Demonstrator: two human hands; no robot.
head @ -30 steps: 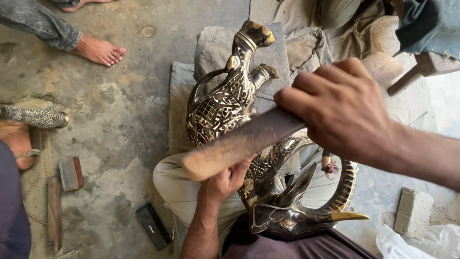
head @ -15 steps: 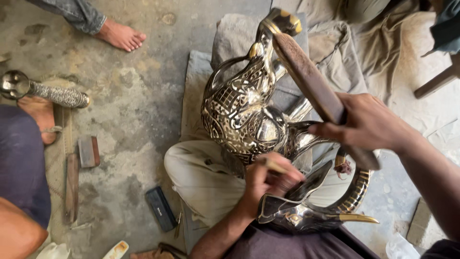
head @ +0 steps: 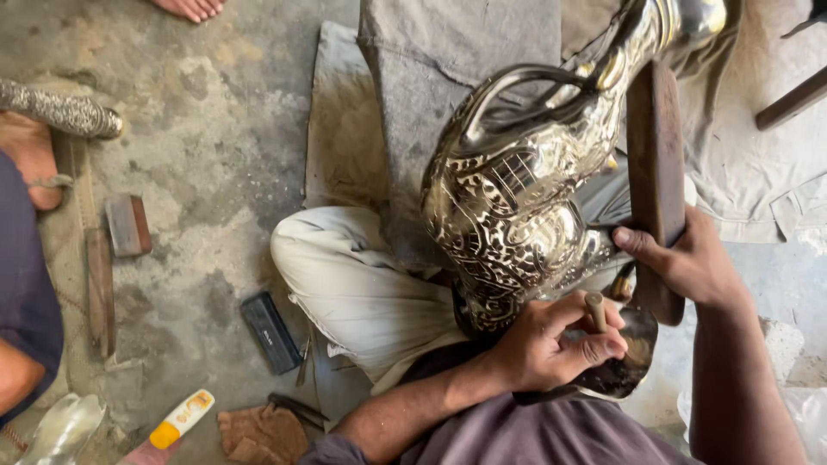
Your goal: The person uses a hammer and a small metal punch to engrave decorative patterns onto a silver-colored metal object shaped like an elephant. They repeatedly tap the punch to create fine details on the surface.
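The left hand (head: 551,344) is curled tight around a short punch (head: 595,310), pinching it against the lower body of an ornate engraved metal vessel (head: 517,207). The right hand (head: 689,263) is closed around a flat wooden mallet (head: 655,172), held upright just beside the vessel. The vessel rests tilted on the person's lap and on a grey cloth (head: 448,69) spread over the concrete floor (head: 215,172). Near the floor's left edge lie a small wooden block (head: 127,226) and a black case (head: 270,332).

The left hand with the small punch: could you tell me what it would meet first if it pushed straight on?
Most likely the engraved metal vessel: the left hand already rests against its lower body, though depth is unclear.
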